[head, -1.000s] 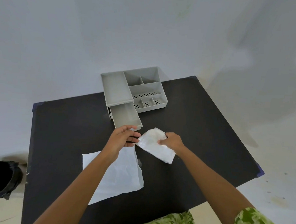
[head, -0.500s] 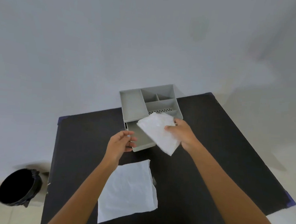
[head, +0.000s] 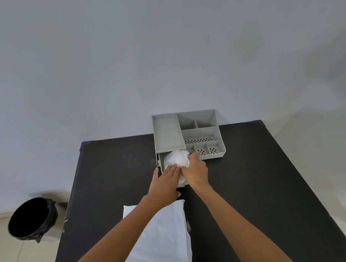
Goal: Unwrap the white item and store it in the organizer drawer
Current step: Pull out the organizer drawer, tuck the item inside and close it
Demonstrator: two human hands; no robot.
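The white item [head: 176,158], soft and crumpled, lies bunched in the pulled-out drawer [head: 160,160] of the grey organizer [head: 168,130] at the table's far edge. My right hand [head: 196,170] grips its right side from above. My left hand [head: 166,183] lies flat with fingers together, pressing on its near part. Both hands hide the drawer's front. The flat white wrapper [head: 167,238] lies on the black table [head: 255,186] under my left forearm.
The organizer's top has several open compartments [head: 200,130], some with perforated floors. A black bin [head: 32,219] stands on the floor left of the table. A pale wall rises behind the table.
My right hand carried the white item from above the table into the drawer, where it now sits bunched up. My left hand moved forward onto it. The camera view shifted.
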